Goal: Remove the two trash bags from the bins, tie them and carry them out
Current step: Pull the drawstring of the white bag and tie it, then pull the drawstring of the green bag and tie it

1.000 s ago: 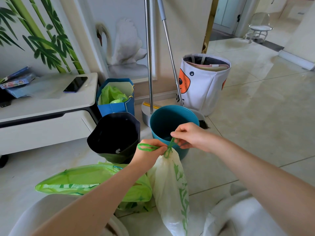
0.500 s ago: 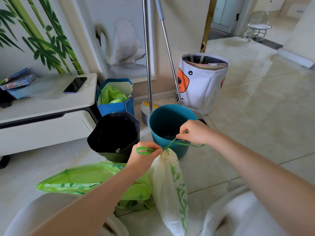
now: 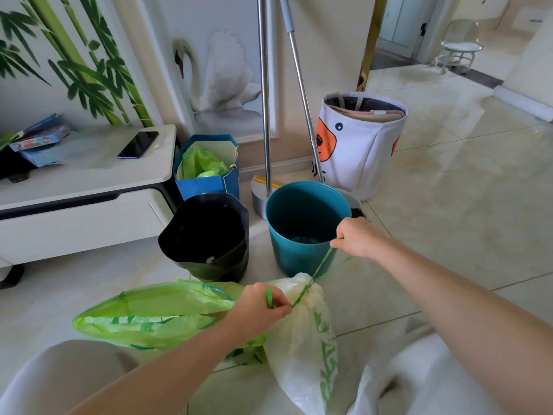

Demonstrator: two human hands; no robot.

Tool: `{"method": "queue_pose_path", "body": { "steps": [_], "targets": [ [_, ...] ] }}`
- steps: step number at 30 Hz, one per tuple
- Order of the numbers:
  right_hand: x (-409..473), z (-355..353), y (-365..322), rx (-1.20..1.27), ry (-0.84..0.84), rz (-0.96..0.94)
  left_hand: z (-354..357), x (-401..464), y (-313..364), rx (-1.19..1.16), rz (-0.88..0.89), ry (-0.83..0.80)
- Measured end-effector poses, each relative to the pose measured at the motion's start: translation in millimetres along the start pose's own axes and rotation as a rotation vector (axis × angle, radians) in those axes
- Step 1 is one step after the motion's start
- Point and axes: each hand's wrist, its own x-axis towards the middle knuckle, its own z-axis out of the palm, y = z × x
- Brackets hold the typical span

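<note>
Two hands, left (image 3: 259,307) and right (image 3: 357,236), each pinch the thin green drawstring (image 3: 318,269) of a soft, light white plastic trash bag (image 3: 302,339) hanging above the floor; grip the cord, not the slippery film.

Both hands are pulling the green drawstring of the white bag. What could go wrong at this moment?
1. The right hand and left hand pull the thin green drawstring taut in opposite directions; it might snap or tear the gathered neck of the white plastic trash bag with green leaf print.
2. The right hand is close to the rim of the teal round plastic bin; a sudden slip could knock it.
3. The green plastic trash bag lies open on the floor and could spill.
</note>
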Motion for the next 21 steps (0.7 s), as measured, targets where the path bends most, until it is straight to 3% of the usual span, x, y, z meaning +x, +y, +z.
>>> {"method": "queue_pose_path", "body": {
  "steps": [6,13,21],
  "targets": [
    [4,3,-9,-0.017,0.029,-0.012,-15,-15,-17,0.083,0.017,-0.16],
    [1,13,-57,-0.051,0.054,-0.147,-68,-39,-55,0.245,-0.081,-0.133],
    [0,40,-122,-0.197,-0.041,-0.329,-127,-85,-106,0.508,-0.184,-0.16]
  ]
}}
